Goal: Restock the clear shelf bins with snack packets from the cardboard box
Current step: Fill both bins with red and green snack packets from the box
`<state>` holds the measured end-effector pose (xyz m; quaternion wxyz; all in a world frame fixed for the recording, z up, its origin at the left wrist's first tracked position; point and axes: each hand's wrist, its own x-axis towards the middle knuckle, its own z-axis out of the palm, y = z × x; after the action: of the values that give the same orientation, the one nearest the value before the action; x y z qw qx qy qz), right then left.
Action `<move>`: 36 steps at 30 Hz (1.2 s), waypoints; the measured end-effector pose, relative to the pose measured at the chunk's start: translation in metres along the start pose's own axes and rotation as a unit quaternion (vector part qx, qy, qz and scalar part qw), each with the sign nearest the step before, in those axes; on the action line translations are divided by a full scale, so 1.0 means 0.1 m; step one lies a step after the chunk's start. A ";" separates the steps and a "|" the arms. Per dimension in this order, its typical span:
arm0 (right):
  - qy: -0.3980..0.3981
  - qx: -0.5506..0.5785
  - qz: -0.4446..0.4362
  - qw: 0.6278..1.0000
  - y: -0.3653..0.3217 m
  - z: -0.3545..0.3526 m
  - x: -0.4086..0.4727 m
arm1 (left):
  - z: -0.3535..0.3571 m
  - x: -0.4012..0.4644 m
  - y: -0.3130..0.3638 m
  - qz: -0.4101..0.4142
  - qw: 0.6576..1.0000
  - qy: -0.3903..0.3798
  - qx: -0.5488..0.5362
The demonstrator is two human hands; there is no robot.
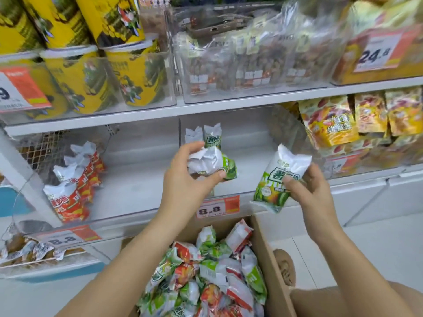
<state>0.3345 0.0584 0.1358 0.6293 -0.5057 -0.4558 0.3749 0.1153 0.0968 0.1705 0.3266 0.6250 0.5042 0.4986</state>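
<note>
**Both hands holding green packets at the middle shelf bin**

Bottom centre of frame: your cardboard box [273, 266] sits open, heaped with mixed green and red snack packets [206, 277]. Your knee shows at lower right.

Above it, your left hand [187, 177] grips a crumpled green packet [211, 162], fingers curled round it, at the front of the centre clear bin [249, 143]. Your right hand [309, 191], right of centre, pinches a second green packet [280, 179] held upright just outside the bin's front edge. Hands apart, one packet each.

Inside the centre bin, two green packets [206, 133] stand upright near the back. Left bin [137, 156] holds a row of red packets [73, 179]. Price tags [217, 207] reading 8.8 hang on the shelf edge.

Upper shelf: yellow canisters [80, 65] at upper left, clear-bagged snacks [240, 60] upper centre.
</note>
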 end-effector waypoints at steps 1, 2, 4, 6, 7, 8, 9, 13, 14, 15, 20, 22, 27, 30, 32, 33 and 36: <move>-0.005 -0.011 -0.013 1.000 -0.06 0.00 0.12 | 0.09 0.12 -0.01 0.006 1.000 -0.002 0.015; -0.013 -0.023 -0.029 0.999 -0.09 0.00 0.24 | 0.17 0.24 -0.03 0.008 0.999 -0.002 0.035; -0.019 -0.055 -0.056 0.997 -0.11 0.01 0.47 | 0.32 0.52 -0.09 0.029 0.995 -0.005 0.096; -0.024 -0.088 -0.065 0.994 -0.04 0.01 0.66 | 0.44 0.79 -0.15 0.057 0.982 -0.010 0.178; -0.025 -0.111 -0.059 0.992 0.01 0.01 0.73 | 0.49 0.92 -0.18 0.060 0.974 -0.019 0.219; -0.029 -0.134 -0.050 0.989 0.09 0.00 0.77 | 0.54 1.03 -0.22 0.056 0.963 -0.029 0.264; -0.031 -0.153 -0.038 0.987 0.17 -0.02 0.80 | 0.58 1.14 -0.28 0.051 0.948 -0.036 0.312; -0.072 -0.222 -0.011 0.972 0.40 -0.02 0.85 | 0.73 1.46 -0.50 0.036 0.881 -0.064 0.466; -0.088 -0.244 -0.007 0.966 0.41 -0.02 0.86 | 0.76 1.52 -0.56 0.026 0.864 -0.080 0.497; -0.100 -0.257 -0.002 0.961 0.41 -0.02 0.88 | 0.79 1.57 -0.63 0.014 0.842 -0.092 0.531; -0.113 -0.308 0.007 0.944 0.44 -0.05 0.94 | 0.88 1.77 -0.82 -0.025 0.771 -0.103 0.628; -0.123 -0.342 0.006 0.932 0.45 -0.04 0.92 | 0.90 1.76 -0.80 -0.015 0.775 -0.099 0.624; -0.147 -0.390 0.000 0.909 0.49 0.03 0.89 | 0.84 1.39 -0.43 0.107 0.910 -0.126 0.381; -0.164 -0.391 -0.002 0.906 0.49 0.07 0.90 | 0.80 1.06 -0.23 0.045 0.929 -0.249 0.271; -0.182 -0.392 -0.003 0.902 0.48 0.09 0.87 | 0.77 0.93 -0.20 -0.012 0.928 -0.310 0.207; -0.192 -0.392 -0.005 0.900 0.48 0.11 0.86 | 0.75 0.90 -0.19 -0.015 0.921 -0.326 0.211; -0.210 -0.408 -0.024 0.888 0.47 0.13 0.83 | 0.74 0.88 -0.24 0.006 0.894 -0.345 0.284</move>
<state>0.3465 0.1493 0.1072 0.2655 -0.6163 -0.7021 0.2383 0.1776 0.1943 0.1531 0.2857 0.8271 0.4759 0.0888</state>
